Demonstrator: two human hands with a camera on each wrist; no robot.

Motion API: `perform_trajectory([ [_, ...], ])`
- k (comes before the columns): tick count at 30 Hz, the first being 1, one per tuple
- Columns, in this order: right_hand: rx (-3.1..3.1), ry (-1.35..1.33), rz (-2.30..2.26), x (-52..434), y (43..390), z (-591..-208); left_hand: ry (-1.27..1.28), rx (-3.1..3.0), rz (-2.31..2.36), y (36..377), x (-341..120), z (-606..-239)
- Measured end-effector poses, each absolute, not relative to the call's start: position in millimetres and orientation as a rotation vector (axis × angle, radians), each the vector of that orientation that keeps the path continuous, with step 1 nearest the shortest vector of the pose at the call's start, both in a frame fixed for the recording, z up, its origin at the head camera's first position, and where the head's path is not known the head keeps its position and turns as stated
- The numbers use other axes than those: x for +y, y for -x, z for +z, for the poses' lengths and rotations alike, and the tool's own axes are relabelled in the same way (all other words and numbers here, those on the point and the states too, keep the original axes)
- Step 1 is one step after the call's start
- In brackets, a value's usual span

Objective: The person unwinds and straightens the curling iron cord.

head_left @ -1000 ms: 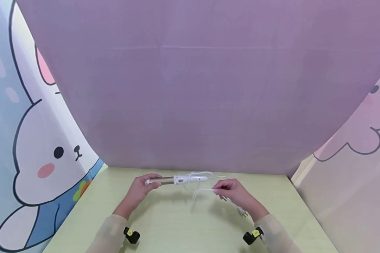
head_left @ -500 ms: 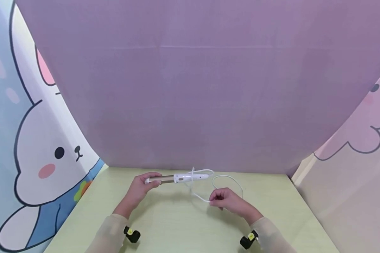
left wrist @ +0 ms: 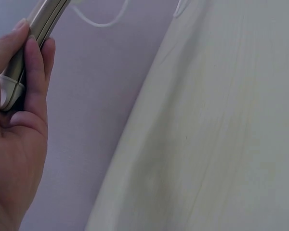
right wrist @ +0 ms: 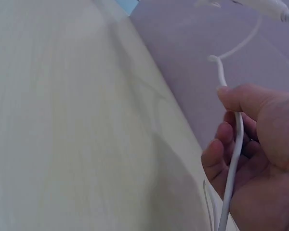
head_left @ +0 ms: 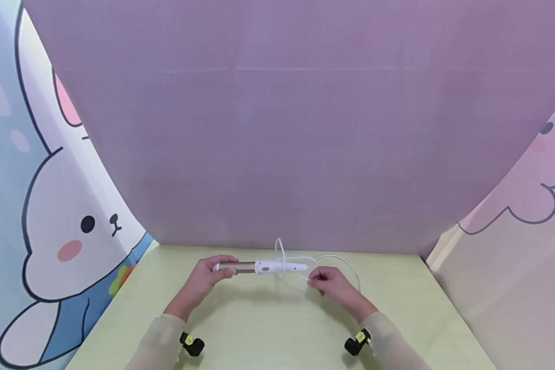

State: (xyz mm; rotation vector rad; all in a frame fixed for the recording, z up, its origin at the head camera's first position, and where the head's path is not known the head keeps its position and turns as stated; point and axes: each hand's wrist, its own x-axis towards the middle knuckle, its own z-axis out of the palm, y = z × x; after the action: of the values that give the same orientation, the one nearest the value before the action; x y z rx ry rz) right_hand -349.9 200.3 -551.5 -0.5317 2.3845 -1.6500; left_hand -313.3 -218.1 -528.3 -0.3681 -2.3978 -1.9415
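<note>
- Head view: left hand (head_left: pixel 202 280) is gripping the gold barrel end of a curling iron (head_left: pixel 259 266), level above the table (head_left: pixel 268 329) near its far edge; right hand (head_left: pixel 329 283) is pinching its white cord (head_left: pixel 347 263).
- Left wrist view: fingers (left wrist: pixel 34 67) are curling round the barrel.
- Right wrist view: cord is running through the closed fingers (right wrist: pixel 220 139).

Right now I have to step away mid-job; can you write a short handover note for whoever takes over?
Left hand: grips the metal barrel end of the curling iron, held level above the table.
Right hand: pinches the white cord close to the iron's handle end.
Done: some cord is looped around the handle.
Left: a long loop of cord trails to the right behind the right hand, not yet wound. The plug is not in view.
</note>
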Motion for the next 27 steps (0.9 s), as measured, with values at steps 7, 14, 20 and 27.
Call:
perform_trajectory([
  [7,2.373,0.496,-1.837,200.2,356.8,-544.9,0.391,-2.467,-1.938,310.8,-217.2,-529.2],
  [14,2.342,0.480,-1.947,200.4,362.5,-535.1,0.483,-2.489,-1.943,313.0,-216.9,-532.6],
  [20,2.283,0.516,-2.031,203.1,363.0,-522.0,0.491,-2.508,-1.924,316.0,-217.9,-536.3],
  [27,2.230,0.560,-2.074,205.8,356.9,-506.9,0.410,-2.514,-1.892,314.3,-215.5,-536.2],
])
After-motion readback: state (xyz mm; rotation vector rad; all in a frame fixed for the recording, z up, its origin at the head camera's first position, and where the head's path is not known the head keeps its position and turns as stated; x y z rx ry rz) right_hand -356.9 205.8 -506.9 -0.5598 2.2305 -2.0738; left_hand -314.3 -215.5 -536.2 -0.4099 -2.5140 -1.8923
